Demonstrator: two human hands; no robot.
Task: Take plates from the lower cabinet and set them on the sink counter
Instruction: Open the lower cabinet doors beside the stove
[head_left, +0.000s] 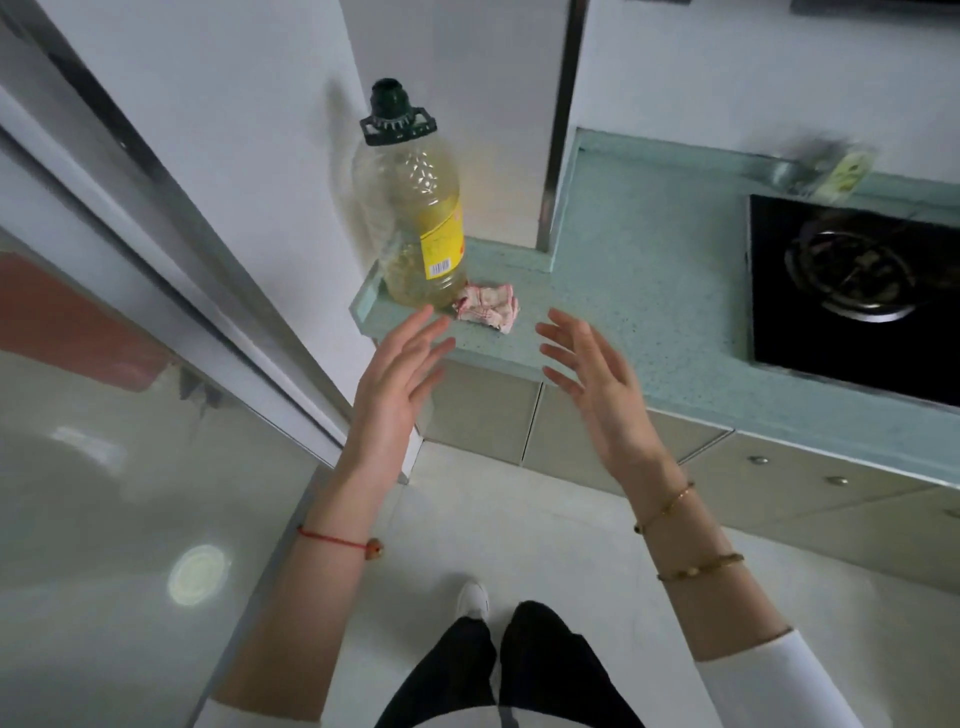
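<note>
- Black trousers (545, 670) & white shoe (472, 597) at bottom, on pale floor.
- L hand (395, 374): fingers straight & spread, holds nothing; red string (327, 538) on wrist.
- R hand (597, 379): fingers spread too, empty; gold bangles (665, 509) on wrist.
- Hands apart, palms turned toward each other, raised in front of the counter (649, 270) edge.
- Lower cabinet doors (483, 410) under that edge; plates not seen, can't tell where.
- On counter, L corner: crumpled cloth (488, 306) right beside upright oil bottle (415, 223).
- Stove (852, 291) far R, set into counter.
</note>
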